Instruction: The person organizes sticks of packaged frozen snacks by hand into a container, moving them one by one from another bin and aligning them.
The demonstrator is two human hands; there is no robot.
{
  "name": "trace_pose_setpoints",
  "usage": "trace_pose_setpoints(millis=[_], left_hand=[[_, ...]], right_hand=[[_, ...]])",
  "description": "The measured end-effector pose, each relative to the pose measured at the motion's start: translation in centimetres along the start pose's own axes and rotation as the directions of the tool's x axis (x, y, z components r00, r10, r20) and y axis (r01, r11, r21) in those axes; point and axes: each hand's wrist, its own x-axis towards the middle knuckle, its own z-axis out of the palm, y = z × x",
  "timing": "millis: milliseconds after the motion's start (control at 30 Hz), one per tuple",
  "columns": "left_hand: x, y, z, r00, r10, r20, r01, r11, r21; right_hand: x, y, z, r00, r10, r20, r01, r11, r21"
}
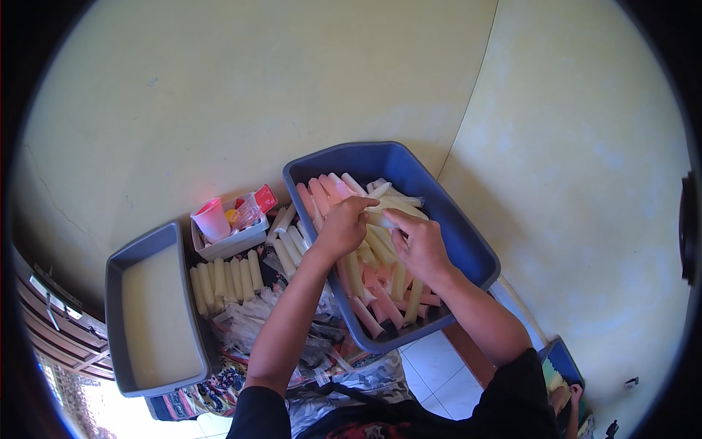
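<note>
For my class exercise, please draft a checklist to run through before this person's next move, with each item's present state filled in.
1. Left hand and right hand over the blue tub: ok.
2. End of the pale plastic tube between the hands closed: cannot tell, fingers cover part of it.
3. Tubes in the tub sorted by colour: not ok, pink tubes and pale ones mix.
4. Grey tray holds pale liquid: ok.
5. Clear plastic bags neatly stacked: not ok, loosely heaped.
</note>
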Motion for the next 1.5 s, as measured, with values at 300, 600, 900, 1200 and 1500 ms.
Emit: trace_pose_setpoints(millis=[300,600,900,1200,1500], left_hand=[[-0.5,-1.5,1.4,0.985,0.021,0.174,-0.062,0.97,0.234],[-1.4,-1.1,1.4,0.982,0.023,0.187,-0.086,0.938,0.334],[-1.6,-1.0,1.6,0.992,0.006,0.128,-0.049,0.941,0.336],[-1.5,0.7,2.0,0.98,0.122,-0.157,-0.097,0.982,0.16],[-12.7,5.2,-7.3,0.915,0.075,-0.397,0.007,0.979,0.202]], right_hand=[[-1.1,2.3,1.5,0.998,-0.002,0.064,0.008,0.996,-0.092],[-1.7,2.4,2.5,0.97,0.056,0.235,0.02,0.95,-0.312],[-1.8,3.5,2.5,0.955,0.058,0.29,0.051,0.934,-0.353],[-2.1,0.7,0.0,0.952,0.071,0.298,0.021,0.955,-0.295],[-4.5,-10.5,0.5,0.995,-0.028,0.098,0.019,0.995,0.099]])
